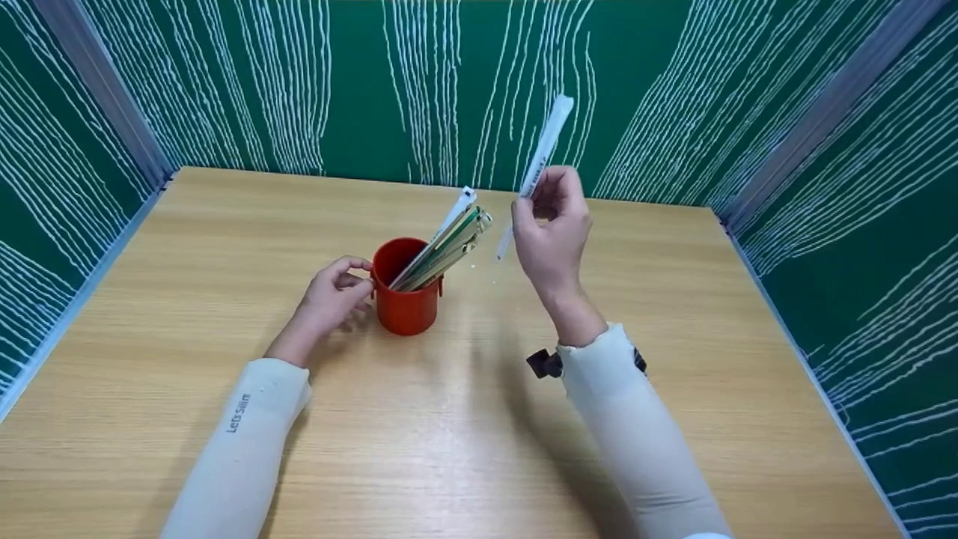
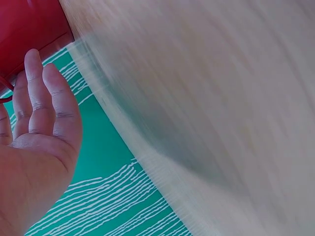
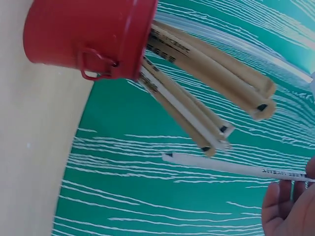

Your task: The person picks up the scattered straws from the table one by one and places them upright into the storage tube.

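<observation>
A red cup (image 1: 406, 313) with small side handles stands upright on the table. Several slim sticks in printed paper wrappers, which look like wrapped straws (image 1: 449, 243), lean out of it toward the right. At the cup's left side, my left hand (image 1: 333, 292) pinches the handle between index finger and thumb; its other fingers extend beside the wall. My right hand (image 1: 554, 224), raised to the right of the cup, pinches one white paper-wrapped straw (image 1: 550, 142) around its middle. That straw slants, upper end to the right, and its lower tip points down toward the table.
The wooden table (image 1: 419, 457) reaches back to green walls (image 1: 359, 90) with white wavy lines. Grey posts (image 1: 823, 112) mark the corners. A small black device (image 1: 545, 364) sits at the right wrist. A few tiny white specks lie right of the cup.
</observation>
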The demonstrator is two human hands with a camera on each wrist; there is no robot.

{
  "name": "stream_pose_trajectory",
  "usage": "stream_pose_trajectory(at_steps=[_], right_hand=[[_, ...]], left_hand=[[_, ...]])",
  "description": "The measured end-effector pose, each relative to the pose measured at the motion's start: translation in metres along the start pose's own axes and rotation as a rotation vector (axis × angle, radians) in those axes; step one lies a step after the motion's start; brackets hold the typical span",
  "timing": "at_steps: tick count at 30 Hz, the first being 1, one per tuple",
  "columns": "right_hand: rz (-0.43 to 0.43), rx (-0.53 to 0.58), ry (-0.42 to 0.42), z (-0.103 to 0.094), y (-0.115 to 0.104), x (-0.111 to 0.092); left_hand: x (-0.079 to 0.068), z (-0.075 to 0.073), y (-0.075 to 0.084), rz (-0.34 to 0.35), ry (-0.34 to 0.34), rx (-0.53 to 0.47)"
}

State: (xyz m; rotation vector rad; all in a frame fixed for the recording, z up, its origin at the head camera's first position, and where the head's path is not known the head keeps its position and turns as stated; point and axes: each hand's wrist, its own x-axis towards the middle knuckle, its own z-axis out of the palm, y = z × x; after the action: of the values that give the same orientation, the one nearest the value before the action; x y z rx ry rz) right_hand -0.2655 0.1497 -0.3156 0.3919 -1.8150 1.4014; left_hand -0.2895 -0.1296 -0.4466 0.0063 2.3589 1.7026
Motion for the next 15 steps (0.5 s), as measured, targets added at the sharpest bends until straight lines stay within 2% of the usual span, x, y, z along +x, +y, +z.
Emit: stream_pose_trajectory(at_steps=[9, 15], right_hand=[[-0.283, 0.071, 0.124, 0.001, -0.017, 0.001], [-0.355, 0.107, 0.119, 0.007, -0.024, 0.0]], left_hand=[[0.0, 0.0, 0.001, -0.01, 0.001, 0.01], [0.001, 0.001, 0.0, 0.03, 0.01, -0.001]])
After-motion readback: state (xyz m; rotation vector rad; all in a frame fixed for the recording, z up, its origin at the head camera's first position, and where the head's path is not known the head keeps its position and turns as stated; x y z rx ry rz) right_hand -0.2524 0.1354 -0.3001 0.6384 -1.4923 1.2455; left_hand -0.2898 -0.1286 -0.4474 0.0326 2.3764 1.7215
